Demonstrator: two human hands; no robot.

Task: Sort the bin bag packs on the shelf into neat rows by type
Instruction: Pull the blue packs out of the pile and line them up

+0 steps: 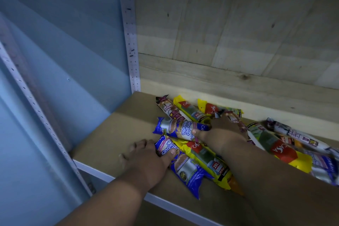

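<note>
Bin bag packs lie jumbled on the brown shelf board point(113, 134). My left hand point(146, 158) rests flat on the board, fingers spread, thumb pressing a blue Singlet Handle pack point(167, 146). A yellow 25L pack point(207, 159) lies across that pack. Another blue pack point(176, 127) sits behind it. My right hand point(220, 134) reaches over the pile; its thumb touches the rear blue pack and its fingers, mostly hidden, seem to hold a maroon draw string pack point(232, 118). A second maroon pack point(169, 109) and two yellow packs point(190, 110) lie at the back.
More packs pile up to the right, among them a large yellow pack point(275, 145) and a white draw string pack point(300, 135). A pale wooden wall point(238, 33) closes the back. A perforated metal upright point(131, 42) and a blue side panel point(64, 42) bound the left.
</note>
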